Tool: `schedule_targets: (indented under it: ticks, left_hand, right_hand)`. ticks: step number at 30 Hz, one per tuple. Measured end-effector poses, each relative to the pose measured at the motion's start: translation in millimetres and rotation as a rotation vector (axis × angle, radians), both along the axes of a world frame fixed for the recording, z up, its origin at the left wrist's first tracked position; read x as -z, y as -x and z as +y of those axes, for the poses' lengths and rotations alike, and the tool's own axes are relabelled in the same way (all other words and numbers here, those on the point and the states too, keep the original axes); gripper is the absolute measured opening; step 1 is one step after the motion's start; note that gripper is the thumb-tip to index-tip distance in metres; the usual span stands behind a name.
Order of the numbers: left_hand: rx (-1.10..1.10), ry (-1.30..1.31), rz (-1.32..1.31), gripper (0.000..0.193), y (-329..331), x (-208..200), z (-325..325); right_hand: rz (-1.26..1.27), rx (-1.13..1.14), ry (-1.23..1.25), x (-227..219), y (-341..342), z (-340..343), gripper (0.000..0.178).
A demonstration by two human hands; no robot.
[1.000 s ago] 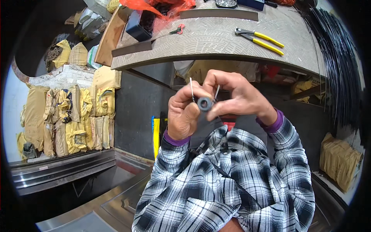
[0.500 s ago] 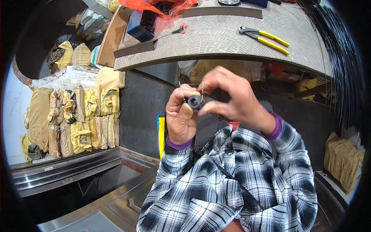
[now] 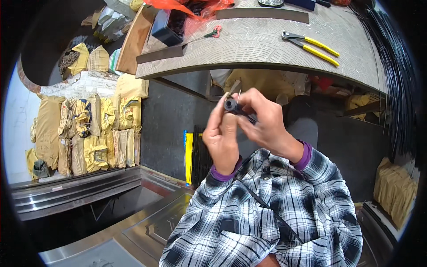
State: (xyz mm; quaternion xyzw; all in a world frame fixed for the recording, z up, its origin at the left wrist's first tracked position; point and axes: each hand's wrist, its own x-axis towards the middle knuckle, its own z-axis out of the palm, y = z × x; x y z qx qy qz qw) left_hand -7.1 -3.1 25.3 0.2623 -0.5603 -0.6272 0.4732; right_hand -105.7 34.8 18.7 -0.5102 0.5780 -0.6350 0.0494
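Note:
In front of my chest, below the table's near edge, my left hand point(image 3: 223, 142) is closed on a short dark tube point(image 3: 230, 104) with a round hole in its end. The hole faces up toward me. Close against its other side, my right hand point(image 3: 266, 122) is closed with its fingers on the dark length behind the tube's end. A thin metal wire point(image 3: 239, 96) stands up beside the tube. Above the left fingertips a narrow greyish strip point(image 3: 234, 86) sticks out; its kind is unclear. The fingers hide much of the tube.
The table point(image 3: 258, 49) curves across the top. On it lie yellow-handled pliers point(image 3: 311, 46), small scissors point(image 3: 213, 33), metal strips and a dark blue box point(image 3: 167, 29). Black rods point(image 3: 396, 75) hang at the right. Paper-wrapped packages point(image 3: 93, 129) stand at the left.
Both hands have shifted slightly right and up, with the dark tube. My right hand has come down closer to the left, and a greyish strip now shows above the left fingers.

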Motion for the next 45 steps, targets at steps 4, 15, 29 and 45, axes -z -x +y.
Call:
schedule_targets:
  ticks: [4, 15, 29, 45]
  left_hand:
    - [-0.024, 0.072, -0.219, 0.038, -18, 0, -5]
    - [0.148, 0.591, -0.253, 0.037, -38, -10, -24]
    - [0.346, 0.459, -0.233, 0.033, -18, -5, -29]
    - [0.351, 0.538, 0.049, 0.03, 13, 6, -20]
  right_hand:
    - [0.329, 0.122, -0.025, 5, -16, 0, 0.031]
    - [0.27, -0.142, 0.127, 25, -5, 13, 0.033]
    - [0.195, -0.285, 0.16, 40, 15, 26, 0.03]
    - [-0.048, -0.362, -0.039, 30, 38, 39, 0.02]
